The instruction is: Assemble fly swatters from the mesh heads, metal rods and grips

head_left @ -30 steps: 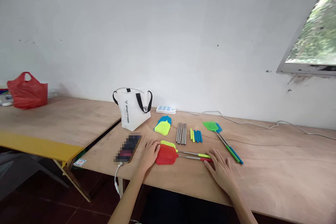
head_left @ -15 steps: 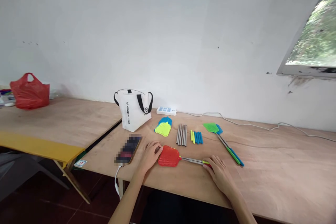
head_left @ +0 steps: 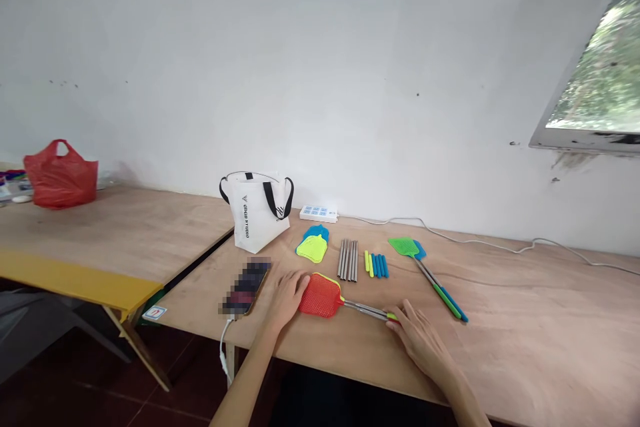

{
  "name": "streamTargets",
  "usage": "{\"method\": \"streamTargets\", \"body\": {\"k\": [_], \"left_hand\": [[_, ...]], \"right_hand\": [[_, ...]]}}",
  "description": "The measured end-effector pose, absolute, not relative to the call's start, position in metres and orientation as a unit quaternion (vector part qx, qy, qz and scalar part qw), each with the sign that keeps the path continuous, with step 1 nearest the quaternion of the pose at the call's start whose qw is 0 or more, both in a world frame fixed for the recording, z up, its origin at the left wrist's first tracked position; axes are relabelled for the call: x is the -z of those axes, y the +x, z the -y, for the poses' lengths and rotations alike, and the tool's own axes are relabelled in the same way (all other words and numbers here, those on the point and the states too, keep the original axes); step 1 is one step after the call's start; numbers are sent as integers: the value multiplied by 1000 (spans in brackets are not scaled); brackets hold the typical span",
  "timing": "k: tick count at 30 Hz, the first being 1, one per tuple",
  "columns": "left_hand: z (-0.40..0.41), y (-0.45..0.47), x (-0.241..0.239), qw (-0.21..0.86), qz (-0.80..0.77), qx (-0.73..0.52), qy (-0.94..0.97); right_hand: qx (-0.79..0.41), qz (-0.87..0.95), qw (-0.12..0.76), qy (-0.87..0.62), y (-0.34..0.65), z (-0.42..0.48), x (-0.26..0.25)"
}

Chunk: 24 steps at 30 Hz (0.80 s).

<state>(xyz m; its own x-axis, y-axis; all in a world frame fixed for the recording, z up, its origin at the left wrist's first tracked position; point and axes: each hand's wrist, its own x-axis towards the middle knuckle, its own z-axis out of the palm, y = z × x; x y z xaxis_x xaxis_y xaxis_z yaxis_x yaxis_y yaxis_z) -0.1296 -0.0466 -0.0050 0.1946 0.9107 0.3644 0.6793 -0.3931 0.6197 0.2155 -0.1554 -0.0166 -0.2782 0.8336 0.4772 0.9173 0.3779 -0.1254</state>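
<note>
Red swatter [head_left: 320, 297] lies flat on the table [head_left: 530, 340] between the two hands, stacked over a yellow swatter [head_left: 329, 277] whose rim shows along the far edge; shafts run nearly side by side; left hand [head_left: 289, 299] rests at the left edge of the heads, fingertips at the mesh; right hand [head_left: 417, 332] bends over the handle ends (whether either one grips or merely steadies, I cannot tell; the fingers hide the contact). Judgement on handling: square the heads with light pressure from the left, since thin mesh would probably flex under a hard push; level both handles together, as pressing one alone could fan the shafts; keep the pair low and clear of the metal tubes [head_left: 348, 260] and coloured sleeves [head_left: 377, 265] beyond.
</note>
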Motion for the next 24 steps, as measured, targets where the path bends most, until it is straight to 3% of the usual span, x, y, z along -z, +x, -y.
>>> {"method": "streamTargets", "body": {"k": [10,14,24], "left_hand": [[51,-128,3,179,-554,-350,734],[53,-128,2,161,-544,-331,754],[51,-130,3,129,-520,-326,779]], "right_hand": [[67,628,311,-710,281,144,27],[85,528,224,-815,288,124,19],[153,524,107,-831,279,93,4]]}}
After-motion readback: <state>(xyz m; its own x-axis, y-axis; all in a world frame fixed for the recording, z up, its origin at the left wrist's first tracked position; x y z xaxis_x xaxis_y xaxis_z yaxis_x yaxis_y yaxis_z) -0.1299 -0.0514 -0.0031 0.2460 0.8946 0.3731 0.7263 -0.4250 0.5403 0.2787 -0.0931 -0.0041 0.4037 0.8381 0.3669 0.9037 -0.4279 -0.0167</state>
